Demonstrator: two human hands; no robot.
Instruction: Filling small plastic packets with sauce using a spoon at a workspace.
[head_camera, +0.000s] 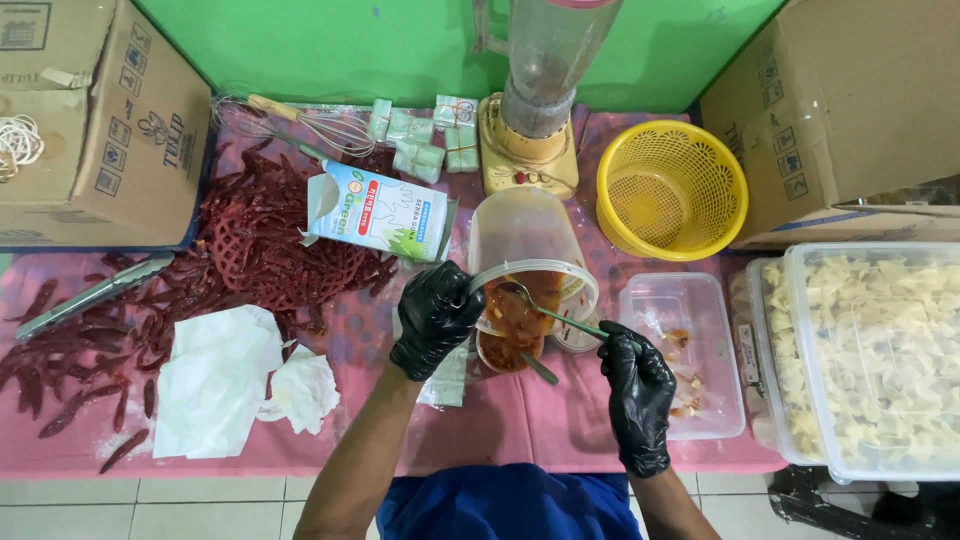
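My left hand, in a black glove, grips the rim of a clear plastic jug tilted toward me over a small round cup of red-orange sauce. My right hand, also in a black glove, holds a metal spoon whose bowl reaches into the red sauce at the jug's mouth. A second utensil handle sticks out of the small cup. Both hands work above the pink table covering.
Dried red chillies lie spread at left, with metal tongs, white paper, a carton and a whisk. Behind stand a blender and yellow basket. A clear tray, pasta tubs and cardboard boxes flank them.
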